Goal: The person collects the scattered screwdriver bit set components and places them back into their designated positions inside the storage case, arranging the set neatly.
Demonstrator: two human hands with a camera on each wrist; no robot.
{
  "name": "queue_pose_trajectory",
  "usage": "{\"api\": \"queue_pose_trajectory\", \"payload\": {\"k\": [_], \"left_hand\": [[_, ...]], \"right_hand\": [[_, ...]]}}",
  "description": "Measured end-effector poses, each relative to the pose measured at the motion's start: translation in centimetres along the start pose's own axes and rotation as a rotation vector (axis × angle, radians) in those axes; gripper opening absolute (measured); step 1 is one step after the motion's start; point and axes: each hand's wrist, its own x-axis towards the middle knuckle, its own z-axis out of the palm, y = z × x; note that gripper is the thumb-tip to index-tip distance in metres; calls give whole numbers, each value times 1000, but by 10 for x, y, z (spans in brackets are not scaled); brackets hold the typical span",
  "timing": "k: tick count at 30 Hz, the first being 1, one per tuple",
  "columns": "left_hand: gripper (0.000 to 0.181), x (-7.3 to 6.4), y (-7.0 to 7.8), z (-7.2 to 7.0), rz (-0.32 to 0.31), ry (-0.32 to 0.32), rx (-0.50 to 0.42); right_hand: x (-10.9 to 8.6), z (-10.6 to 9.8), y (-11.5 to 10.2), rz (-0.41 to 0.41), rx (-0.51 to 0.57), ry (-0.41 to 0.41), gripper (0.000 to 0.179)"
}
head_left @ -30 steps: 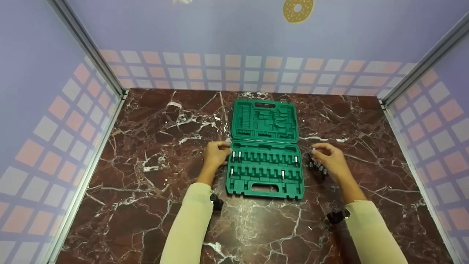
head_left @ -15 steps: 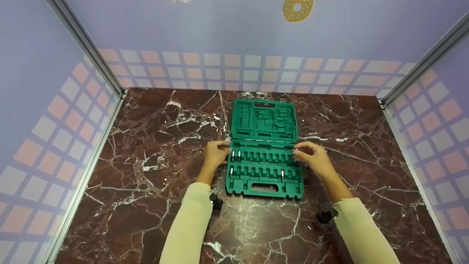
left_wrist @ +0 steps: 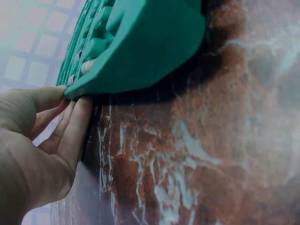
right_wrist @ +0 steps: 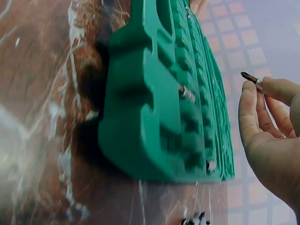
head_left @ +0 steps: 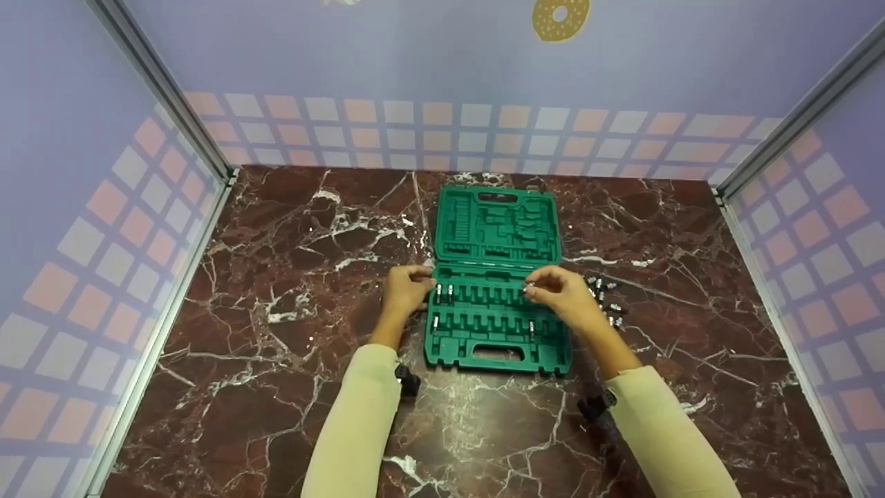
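An open green plastic case [head_left: 453,349] lies on the table, its lid [head_left: 498,228] folded back. My left hand [head_left: 404,296] grips the case's left edge, thumb on the rim and fingers against the side, as the left wrist view shows. Between thumb and fingers of my right hand [head_left: 568,299] is a bit socket [right_wrist: 252,78] with a dark cross-shaped tip and silver body, held above the right half of the upper slot row. Several bit sockets [head_left: 450,294] sit in the slots, including one in the lower row [head_left: 531,328] towards the right.
A loose group of bit sockets [head_left: 614,308] lies on the marble-patterned table [head_left: 276,387] just right of the case. Tiled-pattern panels [head_left: 477,128] wall in the back and both sides. A dark camera is strapped to each wrist.
My right hand has moved left from the loose pile, past the case's right edge, to above the upper slot row, carrying the bit socket. The left hand stays on the left edge.
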Motion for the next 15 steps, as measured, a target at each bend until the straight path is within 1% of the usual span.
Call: {"api": "queue_pose_trajectory", "payload": {"k": [4, 8, 15], "left_hand": [[20, 0, 0, 1, 5, 3, -2], [21, 1, 1, 1, 2, -2, 2], [21, 0, 1, 0, -12, -4, 13]], "right_hand": [[4, 10, -5, -9, -13, -55, 25], [8, 21, -8, 1, -26, -91, 26], [21, 42, -10, -18, -110, -142, 24]]}}
